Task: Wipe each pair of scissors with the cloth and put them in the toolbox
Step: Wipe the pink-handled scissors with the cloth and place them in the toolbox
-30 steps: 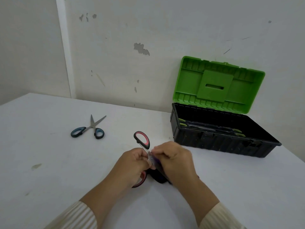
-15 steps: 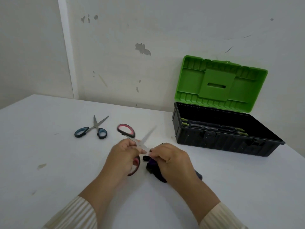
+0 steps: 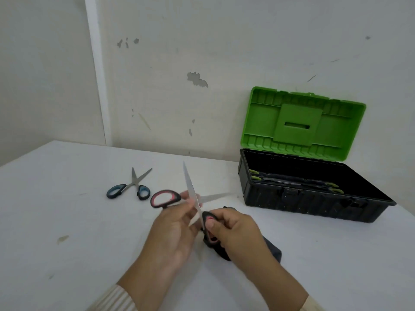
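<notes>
Item: blue-handled scissors (image 3: 131, 187), lying unwiped toward the table's (image 3: 67, 221) far left edge, blades slightly parted.

Item: red-and-black scissors (image 3: 193, 198), spread wide above the table's middle. I am watching the left hand (image 3: 175, 230) pinching them near the pivot, and the right hand (image 3: 233, 232) curling shut round the other handle loop.

Item: dark cloth (image 3: 269, 250), sitting under the right hand on the table.

Item: toolbox (image 3: 303, 203), standing lid-up by the far right edge, yellow-green-handled scissors (image 3: 292, 181) inside.

Step, as I am judging it: wiping the opened blades. Next calls for closing them and reaching right.
</notes>
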